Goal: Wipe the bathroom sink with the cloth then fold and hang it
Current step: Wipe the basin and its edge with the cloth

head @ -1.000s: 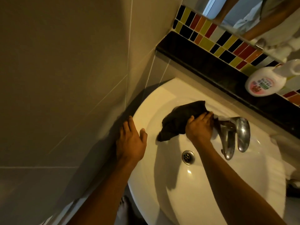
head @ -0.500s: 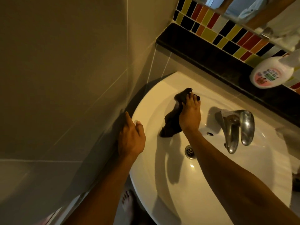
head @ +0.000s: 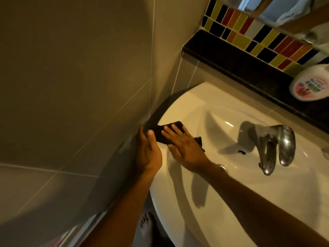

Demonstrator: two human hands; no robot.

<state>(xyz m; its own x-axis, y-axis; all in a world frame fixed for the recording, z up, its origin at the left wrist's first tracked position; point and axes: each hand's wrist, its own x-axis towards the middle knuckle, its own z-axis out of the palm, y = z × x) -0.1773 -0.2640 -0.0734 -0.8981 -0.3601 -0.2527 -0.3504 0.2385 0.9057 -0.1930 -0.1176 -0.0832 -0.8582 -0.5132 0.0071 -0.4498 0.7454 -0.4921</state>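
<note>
A white oval sink (head: pixel 201 104) fills the right half of the view. A dark cloth (head: pixel 162 131) lies on its left rim, close to the tiled wall. My right hand (head: pixel 185 148) presses flat on the cloth with fingers spread. My left hand (head: pixel 148 152) rests on the rim's edge right beside it, thumb touching the cloth's near end. Part of the cloth pokes out from under my right palm toward the basin.
A chrome tap (head: pixel 274 145) stands at the sink's back right, with the drain (head: pixel 222 167) partly hidden by my right wrist. A white soap bottle (head: pixel 309 84) sits on the black ledge (head: pixel 231 57) under coloured tiles. The beige tiled wall (head: pixel 80 86) runs along the left. A bare foot (head: pixel 146 227) shows below.
My right hand has dragged the cloth from the back of the basin near the tap over to the left rim, beside my left hand. The view has shifted left.
</note>
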